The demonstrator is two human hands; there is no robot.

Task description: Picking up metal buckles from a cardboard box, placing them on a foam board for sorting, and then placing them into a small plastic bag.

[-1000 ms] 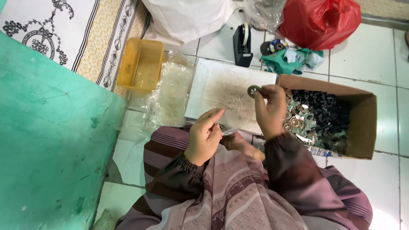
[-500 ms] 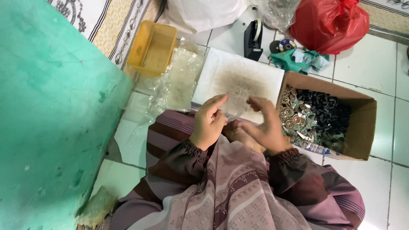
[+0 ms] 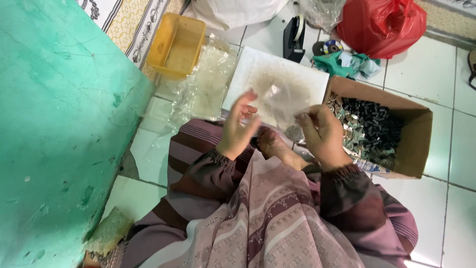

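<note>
- Open brown cardboard box (image 3: 419, 134) of small dark and silvery metal parts stands on the tiled floor.
- White flat board (image 3: 277, 79) lies just left of the box.
- Right hand (image 3: 325, 136), raised beside the box's left wall, has its fingers (image 3: 303, 121) pinched on the small clear plastic bag (image 3: 287, 101).
- Left hand (image 3: 240, 124), upright further left of the box, has loosely spread fingers (image 3: 248, 99) near the bag's other edge; whether they touch it cannot be told.
</note>
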